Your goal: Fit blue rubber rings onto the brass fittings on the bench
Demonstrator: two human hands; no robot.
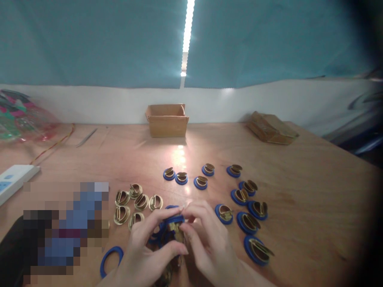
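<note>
My left hand [140, 249] and my right hand [211, 241] meet at the front middle of the table. Between their fingertips they grip a round brass-coloured fitting with a blue ring [174, 219]; the fingers hide part of it. More blue rings [155, 238] lie partly hidden below my left hand, and a loose blue ring [111, 261] is to its left. Several brass fittings without rings [121, 214] are grouped beyond my left hand. To the right of my right hand, several brass fittings with blue rings [224, 214] have raised flaps.
A small open cardboard box [168, 126] stands at the back, with a flattened brown carton [271, 127] to its right. At left are a white power strip [14, 179], tweezers [86, 137] and clear plastic bags [26, 115]. A blurred-out patch covers the front left.
</note>
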